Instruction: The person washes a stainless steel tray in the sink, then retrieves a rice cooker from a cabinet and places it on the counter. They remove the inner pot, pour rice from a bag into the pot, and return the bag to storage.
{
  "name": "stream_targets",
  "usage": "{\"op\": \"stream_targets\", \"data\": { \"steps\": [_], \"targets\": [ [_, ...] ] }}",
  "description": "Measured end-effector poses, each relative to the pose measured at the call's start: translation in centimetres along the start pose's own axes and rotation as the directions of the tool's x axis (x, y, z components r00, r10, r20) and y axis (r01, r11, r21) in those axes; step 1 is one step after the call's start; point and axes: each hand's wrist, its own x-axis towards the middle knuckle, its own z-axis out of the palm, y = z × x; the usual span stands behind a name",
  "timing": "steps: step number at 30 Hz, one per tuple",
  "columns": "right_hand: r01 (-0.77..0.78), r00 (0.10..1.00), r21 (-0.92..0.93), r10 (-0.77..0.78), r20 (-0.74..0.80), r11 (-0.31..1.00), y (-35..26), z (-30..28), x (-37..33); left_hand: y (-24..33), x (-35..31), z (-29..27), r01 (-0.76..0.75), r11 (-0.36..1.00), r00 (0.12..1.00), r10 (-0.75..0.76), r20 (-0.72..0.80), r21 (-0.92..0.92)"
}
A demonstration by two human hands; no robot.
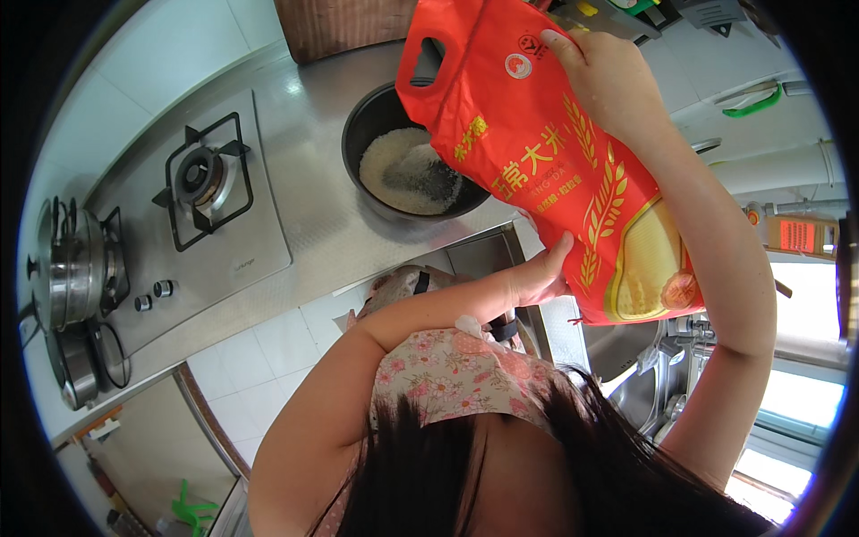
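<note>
Both hands hold a big red rice bag (537,152) with yellow grain-ear prints and a cut-out handle. It is tilted, its upper-left end over a dark round pot (353,134) on the steel counter. White rice (389,170) lies in the pot, and a pale blur below the bag's edge looks like falling grains. My left hand (544,273) grips the bag's lower side, thumb on the front. My right hand (608,76) clasps its upper side, thumb on the front and the other fingers hidden behind. The bag covers part of the pot's right rim.
To the left is a gas hob (206,259) with a bare burner (201,174). Lidded steel pots (76,264) stand at its far left. A wooden board (335,22) leans at the back. A sink (613,349) lies right of me, and an open drawer (479,259) is below the counter.
</note>
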Motion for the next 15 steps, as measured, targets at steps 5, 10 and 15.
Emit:
{"op": "stream_targets", "data": {
  "steps": [5, 10, 15],
  "targets": [
    [-0.02, 1.0, 0.016, 0.02, -0.008, 1.0, 0.9, 0.0, -0.1, -0.1, 0.1, 0.0, -0.002, 1.0, 1.0, 0.001, -0.005, -0.01],
    [0.007, 0.999, 0.019, -0.006, -0.031, 1.0, 1.6, 0.2, -0.4, 0.0, -0.1, 0.1, 0.003, 1.0, 1.0, -0.003, -0.015, -0.017],
    [-0.04, 0.998, 0.079, 0.043, -0.036, 0.996, 1.6, 0.1, -1.0, -0.1, -0.1, 0.2, 0.036, 0.999, 0.999, -0.035, -0.037, 0.036]
  ]
}}
